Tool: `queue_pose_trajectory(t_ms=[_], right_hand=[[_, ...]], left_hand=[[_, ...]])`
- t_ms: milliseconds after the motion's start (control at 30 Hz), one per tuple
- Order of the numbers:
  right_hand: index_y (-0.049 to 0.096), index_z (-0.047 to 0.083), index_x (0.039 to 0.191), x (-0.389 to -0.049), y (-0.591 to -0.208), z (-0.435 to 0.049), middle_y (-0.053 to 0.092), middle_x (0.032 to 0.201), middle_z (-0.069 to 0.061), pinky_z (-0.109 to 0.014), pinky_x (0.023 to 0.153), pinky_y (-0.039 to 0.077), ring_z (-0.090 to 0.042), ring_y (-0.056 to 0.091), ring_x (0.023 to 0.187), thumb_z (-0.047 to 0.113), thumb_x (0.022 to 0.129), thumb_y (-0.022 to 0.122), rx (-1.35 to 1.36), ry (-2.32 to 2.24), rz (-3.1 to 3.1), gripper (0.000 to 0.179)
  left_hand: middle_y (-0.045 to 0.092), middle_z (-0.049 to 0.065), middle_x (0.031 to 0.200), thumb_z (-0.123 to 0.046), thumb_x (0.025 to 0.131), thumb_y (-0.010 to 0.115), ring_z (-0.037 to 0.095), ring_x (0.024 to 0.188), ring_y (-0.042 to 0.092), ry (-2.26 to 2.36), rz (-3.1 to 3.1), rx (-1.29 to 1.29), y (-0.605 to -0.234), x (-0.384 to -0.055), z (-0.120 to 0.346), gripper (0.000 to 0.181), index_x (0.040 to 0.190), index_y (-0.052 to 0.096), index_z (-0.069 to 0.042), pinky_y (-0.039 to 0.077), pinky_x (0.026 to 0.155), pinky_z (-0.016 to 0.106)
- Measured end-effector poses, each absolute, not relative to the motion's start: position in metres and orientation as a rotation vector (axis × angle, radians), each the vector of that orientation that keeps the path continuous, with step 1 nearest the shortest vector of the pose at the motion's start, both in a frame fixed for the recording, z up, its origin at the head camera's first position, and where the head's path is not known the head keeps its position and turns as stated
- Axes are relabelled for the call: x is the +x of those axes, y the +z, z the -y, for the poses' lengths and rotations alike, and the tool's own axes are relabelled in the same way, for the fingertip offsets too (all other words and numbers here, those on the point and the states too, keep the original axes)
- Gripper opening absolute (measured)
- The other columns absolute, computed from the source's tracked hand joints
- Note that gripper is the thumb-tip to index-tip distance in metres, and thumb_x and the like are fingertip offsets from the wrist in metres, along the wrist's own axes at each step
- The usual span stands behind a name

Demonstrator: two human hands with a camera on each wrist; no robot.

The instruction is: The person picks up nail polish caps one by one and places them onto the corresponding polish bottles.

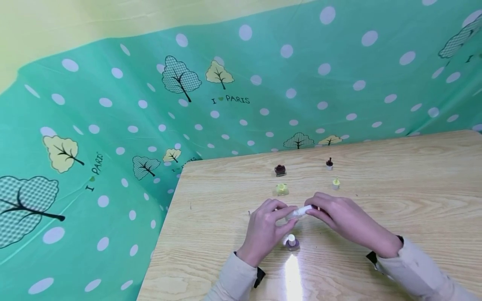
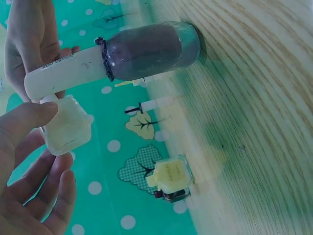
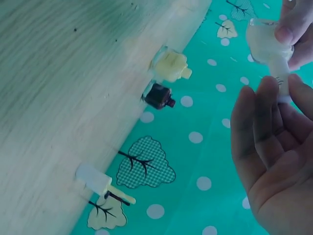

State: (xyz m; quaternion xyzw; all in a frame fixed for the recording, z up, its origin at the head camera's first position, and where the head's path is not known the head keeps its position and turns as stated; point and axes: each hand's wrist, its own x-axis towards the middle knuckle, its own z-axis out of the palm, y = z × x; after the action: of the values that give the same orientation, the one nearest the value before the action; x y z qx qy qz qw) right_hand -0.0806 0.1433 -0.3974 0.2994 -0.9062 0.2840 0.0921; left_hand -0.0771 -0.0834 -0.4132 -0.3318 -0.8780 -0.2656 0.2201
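Observation:
A whitish nail polish bottle [image 2: 68, 128] is pinched by its glass body between the thumb and fingers of my left hand [image 1: 262, 225]. My right hand [image 1: 340, 217] pinches the white cap [image 3: 280, 73] of that bottle, which is tilted above the table. The cap is at the bottle's neck; whether it is loose cannot be told. Just below the hands, a purple nail polish bottle [image 1: 292, 245] with a white cap stands upright on the table, untouched. In the left wrist view this purple bottle [image 2: 146, 51] looms close by.
Farther back are an uncapped yellow nail polish bottle [image 1: 281, 189] and an uncapped dark one [image 1: 280, 170]. To their right, a yellow-brushed cap [image 1: 336, 184] and a dark-brushed cap [image 1: 329, 164] stand brush up. A green dotted cloth [image 1: 233, 83] hangs behind the wooden table [image 1: 211, 209].

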Motion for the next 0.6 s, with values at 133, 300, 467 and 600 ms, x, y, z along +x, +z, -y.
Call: queue_pose_trajectory(t_ms=[133,300,467,600], right_hand=[[0.069,0.025,0.091,-0.0796,-0.3971,-0.1396,0.058,0.081,0.019,-0.021,0.059,0.046,0.005,0.047,0.065,0.027,0.100,0.059,0.806,0.939,2.755,0.013],[0.063,0.025,0.076,-0.0787,-0.3949,-0.1365,0.051,0.064,0.015,-0.021,0.054,0.040,0.000,0.040,0.055,0.033,0.104,0.051,0.675,1.108,2.829,0.032],[0.064,0.021,0.075,-0.0775,-0.3938,-0.1343,0.049,0.061,0.012,-0.022,0.052,0.039,-0.002,0.038,0.053,0.034,0.105,0.048,0.611,1.154,2.846,0.037],[0.070,0.018,0.095,-0.0754,-0.3941,-0.1350,0.052,0.065,0.014,-0.021,0.051,0.040,0.000,0.042,0.055,0.035,0.103,0.054,0.601,1.108,2.818,0.025]], left_hand=[[0.071,-0.004,0.091,-0.021,0.080,0.084,0.006,0.077,0.061,-0.717,2.390,-0.928,-0.4135,-0.0774,0.0829,0.026,0.104,0.078,-0.014,0.045,0.065,0.005],[0.071,-0.004,0.091,-0.020,0.080,0.084,0.005,0.076,0.061,-0.717,2.365,-0.938,-0.4117,-0.0766,0.0816,0.025,0.104,0.078,-0.014,0.043,0.064,0.003],[0.070,-0.005,0.092,-0.021,0.082,0.082,0.005,0.077,0.060,-0.739,2.388,-0.934,-0.4106,-0.0756,0.0815,0.024,0.105,0.078,-0.015,0.042,0.063,0.003],[0.070,-0.005,0.093,-0.024,0.085,0.079,0.006,0.081,0.062,-0.747,2.415,-0.928,-0.4111,-0.0754,0.0831,0.024,0.107,0.077,-0.016,0.045,0.066,0.004]])
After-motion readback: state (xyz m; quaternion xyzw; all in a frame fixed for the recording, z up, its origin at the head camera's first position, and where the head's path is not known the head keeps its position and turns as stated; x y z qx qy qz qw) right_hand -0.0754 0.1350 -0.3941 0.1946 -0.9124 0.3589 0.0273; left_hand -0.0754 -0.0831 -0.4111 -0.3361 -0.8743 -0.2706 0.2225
